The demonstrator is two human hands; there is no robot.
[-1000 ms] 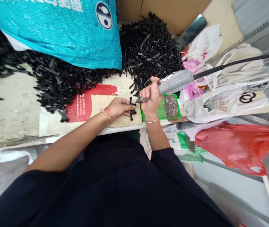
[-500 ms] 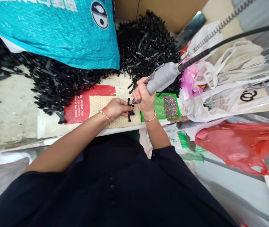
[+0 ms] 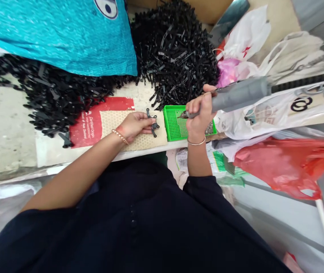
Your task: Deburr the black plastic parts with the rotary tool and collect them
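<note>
My left hand point(image 3: 136, 126) pinches a small black plastic part point(image 3: 153, 123) with several arms, over a beige honeycomb-patterned mat point(image 3: 139, 142). In my right hand point(image 3: 200, 113) is a grey power screwdriver point(image 3: 236, 94), its tip pointing left above a green perforated tray point(image 3: 175, 131). Small metal screws lie in the tray's right part, partly hidden by my right hand. The two hands are apart, and the screwdriver's tip does not touch the black part.
Large heaps of black parts point(image 3: 179, 53) lie behind and to the left, partly under a blue sack point(image 3: 65, 38). Red printed card point(image 3: 85, 129) lies left of the mat. White plastic bags point(image 3: 276, 113) and a red bag point(image 3: 287, 163) are at the right.
My right hand and the screwdriver have moved right, away from the black part to over the green tray, and the tool lies flatter. My left hand still holds the part. The view has shifted slightly.
</note>
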